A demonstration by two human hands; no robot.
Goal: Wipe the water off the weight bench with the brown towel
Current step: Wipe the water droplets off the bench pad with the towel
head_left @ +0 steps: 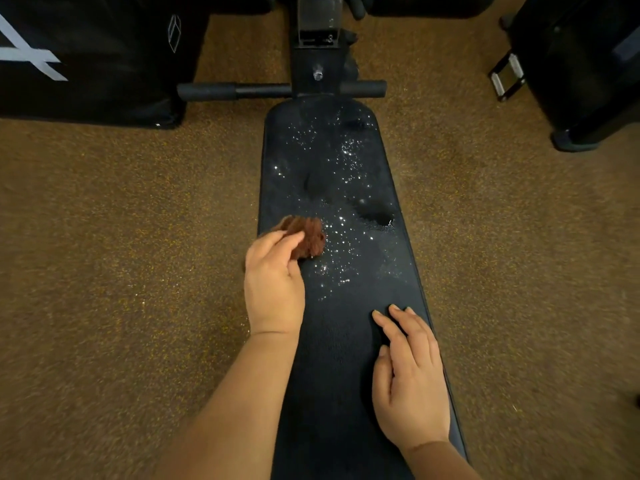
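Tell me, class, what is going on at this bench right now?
A person is wiping a wet black weight bench. The left hand holds a bunched brown towel against the pad's left edge. The right hand rests flat on the near, dry-looking part. Water droplets cover the middle and far end, so most wiping is not yet done.

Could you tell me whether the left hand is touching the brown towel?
Touching: the head view shows the left hand with its fingers curled over the bunched brown towel.
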